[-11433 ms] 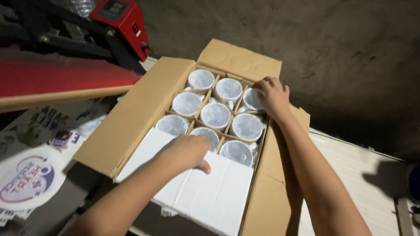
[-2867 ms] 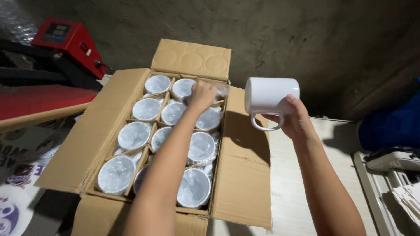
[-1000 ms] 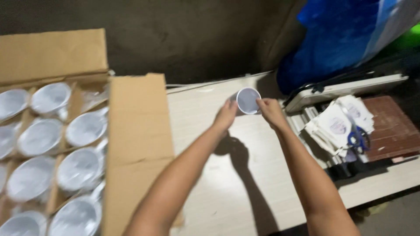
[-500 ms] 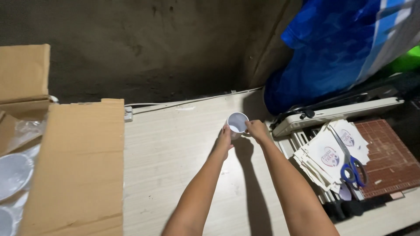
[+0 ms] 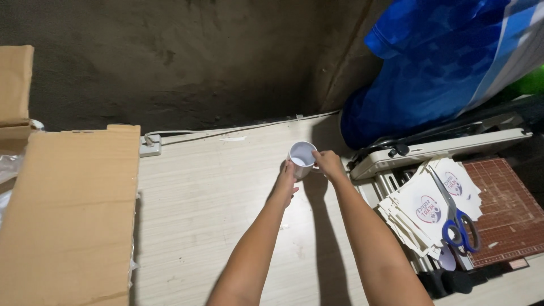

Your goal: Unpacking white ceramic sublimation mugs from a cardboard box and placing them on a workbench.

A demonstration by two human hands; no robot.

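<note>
Fingers (image 5: 318,159) of right hand (image 5: 327,164) wrapped on the handle side of the white mug (image 5: 301,158); left hand (image 5: 286,180) cups its near wall, fingers closed against it. Mug upright, open mouth up, now at the bench's (image 5: 215,215) far edge near the right end; half a second ago it was held just short of there, so it looks set down or nearly. Cardboard box flap (image 5: 68,209) left; paper trimmer (image 5: 453,153), printed sheets (image 5: 425,209), blue-handled scissors (image 5: 460,226) right.

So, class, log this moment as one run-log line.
left hand: on white mug | right hand: on mug | mug: upright on wooden table | nearby: scissors, printed sheets
</note>
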